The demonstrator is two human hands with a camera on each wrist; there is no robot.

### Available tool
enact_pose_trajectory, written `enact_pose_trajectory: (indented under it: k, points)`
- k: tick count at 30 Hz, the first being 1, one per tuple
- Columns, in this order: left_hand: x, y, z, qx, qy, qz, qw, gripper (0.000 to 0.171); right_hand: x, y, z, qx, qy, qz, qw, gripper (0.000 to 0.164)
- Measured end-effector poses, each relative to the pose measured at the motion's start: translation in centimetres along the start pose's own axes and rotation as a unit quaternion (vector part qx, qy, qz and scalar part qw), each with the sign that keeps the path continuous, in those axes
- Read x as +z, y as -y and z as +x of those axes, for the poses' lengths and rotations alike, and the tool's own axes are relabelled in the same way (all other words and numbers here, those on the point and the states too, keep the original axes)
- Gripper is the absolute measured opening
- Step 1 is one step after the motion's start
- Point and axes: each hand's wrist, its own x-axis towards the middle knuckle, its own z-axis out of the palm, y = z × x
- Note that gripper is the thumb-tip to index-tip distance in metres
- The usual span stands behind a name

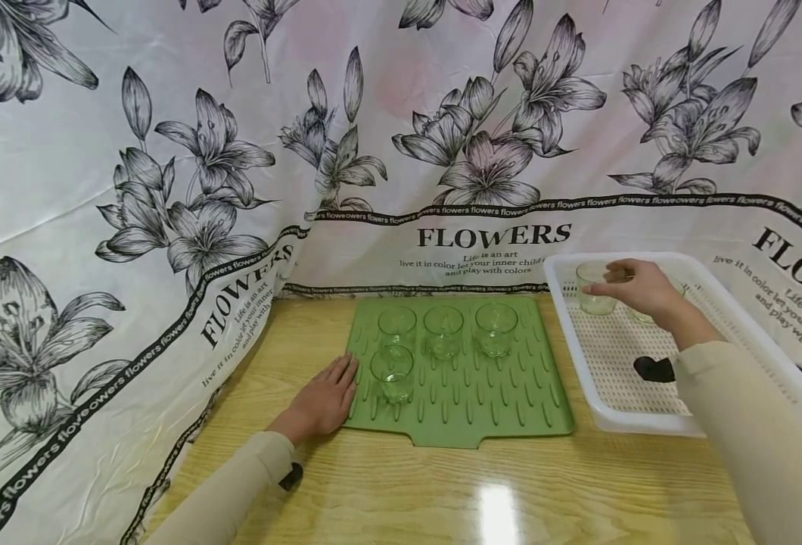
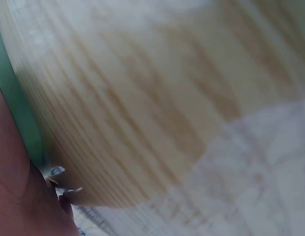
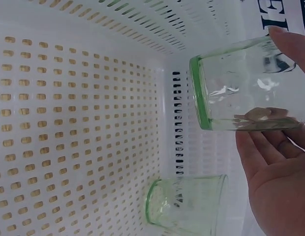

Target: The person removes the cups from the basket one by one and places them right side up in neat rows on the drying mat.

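My right hand (image 1: 646,291) grips a clear green-tinted drinking glass (image 1: 593,291) by its sides, inside the white perforated basket (image 1: 595,412). In the right wrist view the thumb and fingers wrap round the held glass (image 3: 241,88), its thick base clear of the basket floor. A second glass (image 3: 187,201) stands in the basket close by, partly behind my hand in the head view. My left hand (image 1: 326,395) lies with straight fingers on the left edge of the green ribbed drying mat (image 1: 442,431). On that mat stand several glasses, the nearest (image 1: 394,375) beside my left fingertips.
Wooden table (image 1: 387,492) surface extends in front of the mat and between mat and basket. A white flower-printed cloth (image 1: 374,250) hangs behind and along the left side, its lower edge meeting the table.
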Motion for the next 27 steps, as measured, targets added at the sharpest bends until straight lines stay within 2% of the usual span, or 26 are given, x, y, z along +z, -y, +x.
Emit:
enact_pose_trajectory:
  k: [7,13,20,27]
  points:
    - [0.3,0.2,0.0,0.001,0.0,-0.007,1.0,0.057,-0.3,0.7,-0.2,-0.015,-0.018,-0.004,1.0,0.094]
    - [0.0,0.1,0.0,0.0,0.002,-0.008,1.0,0.058,-0.5,1.5,-0.5,-0.015,-0.02,-0.009,1.0,0.094]
    - [-0.8,-0.3,-0.3,0.01,-0.012,-0.031,0.9994,0.056,-0.8,2.1,-1.1,-0.014,-0.02,-0.011,1.0,0.096]
    - [-0.7,-0.4,-0.4,0.0,0.002,-0.006,1.0,0.057,-0.9,2.5,-1.8,-0.015,-0.015,-0.006,1.0,0.098]
